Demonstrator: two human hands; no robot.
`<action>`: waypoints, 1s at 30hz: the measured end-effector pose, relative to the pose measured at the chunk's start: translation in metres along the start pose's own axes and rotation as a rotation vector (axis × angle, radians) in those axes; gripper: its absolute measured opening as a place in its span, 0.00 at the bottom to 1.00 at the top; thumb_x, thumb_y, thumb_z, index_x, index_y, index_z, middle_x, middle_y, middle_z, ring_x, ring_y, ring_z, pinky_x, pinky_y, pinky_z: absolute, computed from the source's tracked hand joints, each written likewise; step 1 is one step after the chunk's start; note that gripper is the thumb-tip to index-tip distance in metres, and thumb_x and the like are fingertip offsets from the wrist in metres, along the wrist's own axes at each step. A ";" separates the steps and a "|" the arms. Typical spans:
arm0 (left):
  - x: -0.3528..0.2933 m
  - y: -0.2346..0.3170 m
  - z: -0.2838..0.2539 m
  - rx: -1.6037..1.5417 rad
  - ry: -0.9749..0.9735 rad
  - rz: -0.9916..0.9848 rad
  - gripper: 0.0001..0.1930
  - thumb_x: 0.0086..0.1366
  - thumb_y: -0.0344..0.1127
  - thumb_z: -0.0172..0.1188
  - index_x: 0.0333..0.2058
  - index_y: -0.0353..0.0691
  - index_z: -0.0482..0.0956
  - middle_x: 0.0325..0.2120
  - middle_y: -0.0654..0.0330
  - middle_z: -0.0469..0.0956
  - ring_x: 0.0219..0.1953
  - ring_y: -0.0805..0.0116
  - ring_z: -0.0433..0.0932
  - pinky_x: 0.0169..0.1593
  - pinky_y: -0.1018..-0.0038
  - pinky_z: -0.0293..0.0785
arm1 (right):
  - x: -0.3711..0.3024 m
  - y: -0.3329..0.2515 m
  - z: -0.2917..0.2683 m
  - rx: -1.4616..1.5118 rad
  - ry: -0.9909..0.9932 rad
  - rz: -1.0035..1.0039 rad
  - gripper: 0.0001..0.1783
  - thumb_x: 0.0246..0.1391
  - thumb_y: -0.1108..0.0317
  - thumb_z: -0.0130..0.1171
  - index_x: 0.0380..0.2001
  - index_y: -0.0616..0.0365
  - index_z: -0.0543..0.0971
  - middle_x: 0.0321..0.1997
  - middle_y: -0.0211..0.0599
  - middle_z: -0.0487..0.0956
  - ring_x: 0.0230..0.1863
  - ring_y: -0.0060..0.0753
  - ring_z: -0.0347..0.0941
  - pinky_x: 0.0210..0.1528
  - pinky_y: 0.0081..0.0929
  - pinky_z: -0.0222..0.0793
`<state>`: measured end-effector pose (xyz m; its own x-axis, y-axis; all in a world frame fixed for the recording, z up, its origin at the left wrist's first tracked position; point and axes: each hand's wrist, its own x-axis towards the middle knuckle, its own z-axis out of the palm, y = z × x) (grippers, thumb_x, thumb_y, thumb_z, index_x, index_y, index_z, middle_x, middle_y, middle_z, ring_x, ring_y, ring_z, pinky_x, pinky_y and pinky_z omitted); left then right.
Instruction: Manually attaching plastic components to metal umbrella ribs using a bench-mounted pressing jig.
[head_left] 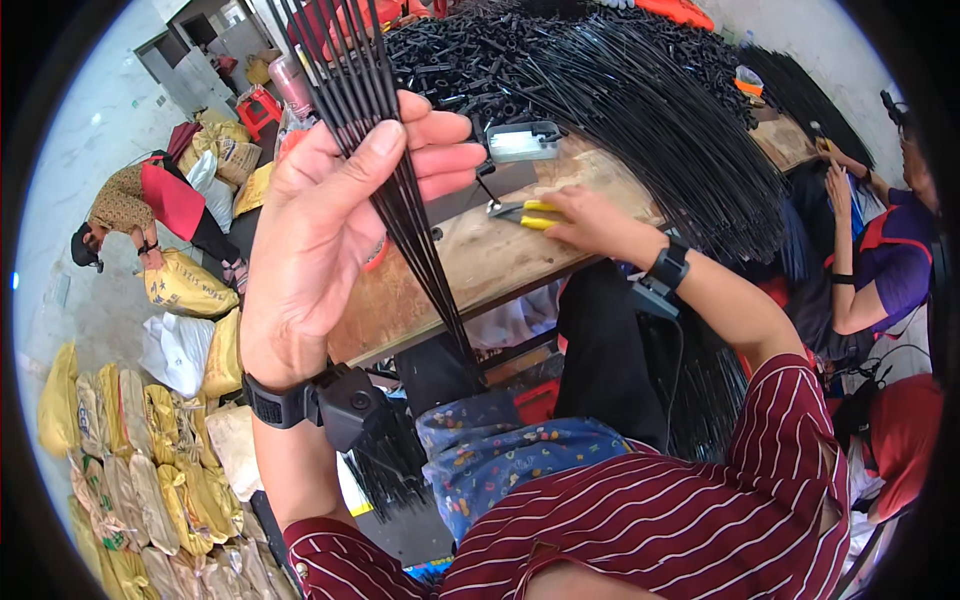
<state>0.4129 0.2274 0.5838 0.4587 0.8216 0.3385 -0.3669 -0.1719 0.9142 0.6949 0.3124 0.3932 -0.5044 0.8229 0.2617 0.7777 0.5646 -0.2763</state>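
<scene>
Yellow and tan sacks [180, 495] crowd the lower left, contents hidden! From top edge to centre slant black rods [416, 228], your left hand [335, 195] pinching them, thumb against fingers. Clear box [525, 155], upper centre, contents indistinct; your right hand [592, 220], right of centre, curls round yellow-handled pliers [540, 222].

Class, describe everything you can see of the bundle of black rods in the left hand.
The bundle of black rods is several long, thin, smooth-looking rods with a slight sheen; whether plastic or metal, I cannot tell. The left hand holds it, thumb pressed across the rods. It slants from upper left to lower right, appearing fanned above the hand and narrowing below, where it crosses in front of the wooden table. Its upper part runs out of view.
</scene>
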 end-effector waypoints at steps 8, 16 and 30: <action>0.005 -0.032 0.016 -0.091 -0.039 -0.161 0.14 0.67 0.35 0.54 0.48 0.33 0.73 0.43 0.49 0.77 0.46 0.57 0.79 0.52 0.66 0.74 | 0.038 -0.086 -0.111 0.607 0.143 -0.274 0.29 0.48 0.66 0.65 0.54 0.58 0.70 0.51 0.45 0.76 0.53 0.34 0.72 0.52 0.31 0.69; -0.005 -0.041 0.018 -0.019 -0.087 -0.160 0.14 0.67 0.35 0.54 0.47 0.33 0.73 0.42 0.51 0.78 0.44 0.58 0.79 0.52 0.64 0.74 | 0.065 -0.094 -0.076 0.514 0.136 -0.443 0.05 0.51 0.71 0.55 0.25 0.62 0.76 0.21 0.43 0.77 0.24 0.38 0.75 0.29 0.32 0.70; -0.089 -0.233 -0.001 0.178 0.229 -0.254 0.10 0.68 0.29 0.52 0.42 0.35 0.80 0.39 0.64 0.81 0.43 0.78 0.75 0.49 0.79 0.69 | 0.156 0.004 0.038 -0.337 0.294 -0.561 0.24 0.41 0.75 0.54 0.47 0.60 0.74 0.47 0.40 0.74 0.52 0.41 0.69 0.54 0.31 0.67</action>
<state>0.4567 0.1955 0.3406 0.3174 0.9466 0.0559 -0.1096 -0.0219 0.9937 0.6052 0.4451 0.3973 -0.7768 0.3364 0.5324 0.5285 0.8079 0.2606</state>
